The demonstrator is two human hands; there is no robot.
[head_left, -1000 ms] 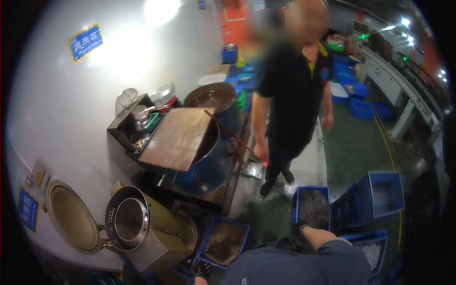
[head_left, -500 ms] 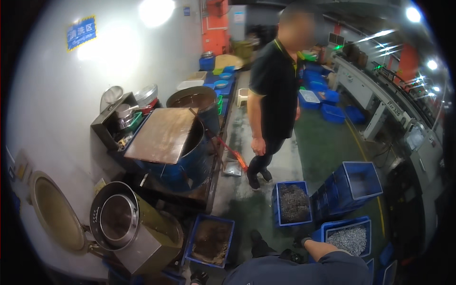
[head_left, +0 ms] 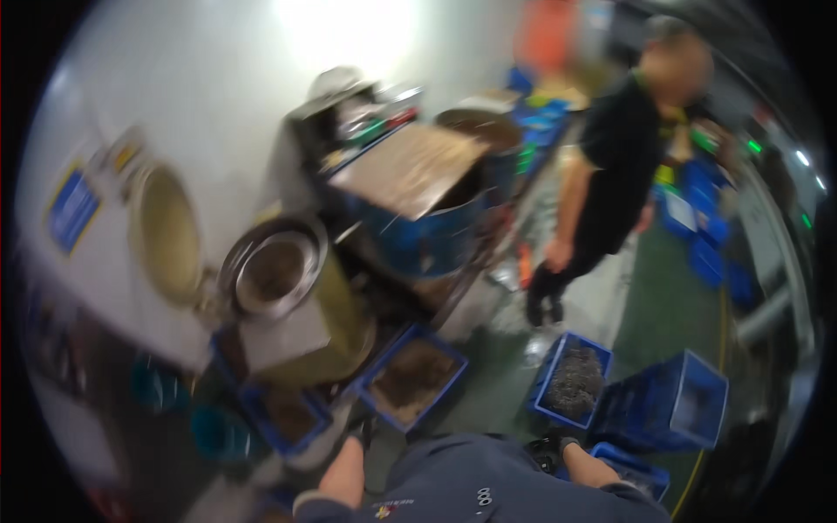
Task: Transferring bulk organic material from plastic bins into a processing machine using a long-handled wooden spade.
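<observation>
My left hand (head_left: 362, 429), apparently dark-gloved and smeared by motion, is low in the view beside a blue crate (head_left: 453, 366) with brown, grainy matter in it. My right hand (head_left: 562, 436), also dark and blurred, appears near the lower end of another blue crate (head_left: 547, 366) holding a heap of small dark grey pieces (head_left: 575, 383). The fingers of both hands are too unclear to read, and nothing shows plainly in either one.
A round machine (head_left: 272, 270) with its lid (head_left: 166, 235) raised stands left. Behind it is a blue drum (head_left: 418, 240) under a flat board (head_left: 410, 170). A person (head_left: 615, 166) in dark clothes stands ahead. Stacked blue crates (head_left: 654, 401) are at right.
The view has swung left, so the machine, drum and person appear farther right. My left forearm has come further into view. Everything is more blurred.
</observation>
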